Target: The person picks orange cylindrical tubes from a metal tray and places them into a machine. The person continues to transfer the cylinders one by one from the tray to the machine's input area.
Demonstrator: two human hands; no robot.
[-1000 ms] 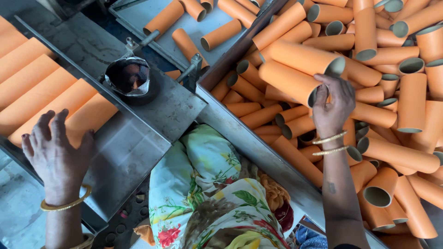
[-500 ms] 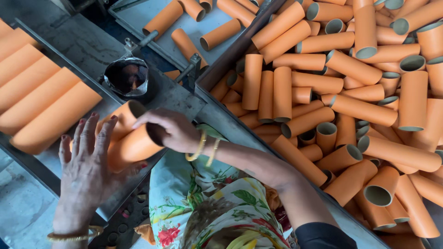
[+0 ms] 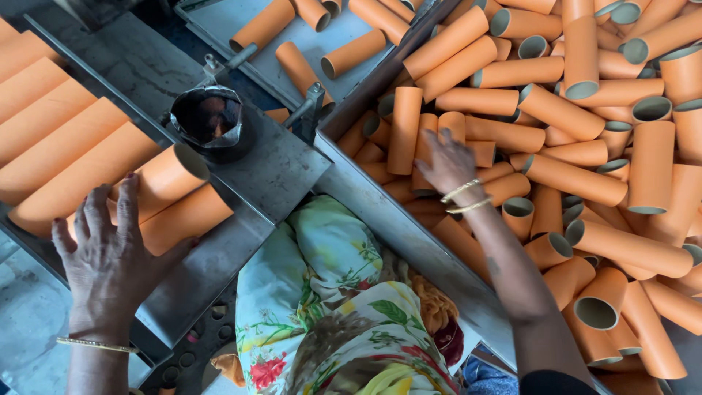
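- The left hand (image 3: pixel 110 252) lies flat, fingers spread, on the near end of the row of orange tubes (image 3: pixel 62 146) at the bench's (image 3: pixel 270 172) left edge; it pinches nothing.
- Two tubes lie closest to that hand, (image 3: pixel 164 175) and (image 3: pixel 186 216). Their long axes run from the hand up toward the dark cup (image 3: pixel 212 121) at the bench's middle, open ends facing the cup.
- About seven tubes show in that row, side by side and touching.
- The right hand (image 3: pixel 446 161) reaches into the bin (image 3: pixel 380 212) on the right, fingers loosely spread over a heap of loose tubes (image 3: pixel 570 139), gripping none that I can see.
- The heap is too tangled to count, several dozen at least, lying every way.
- Four or five more tubes (image 3: pixel 296 66) lie on the tray at the far edge.
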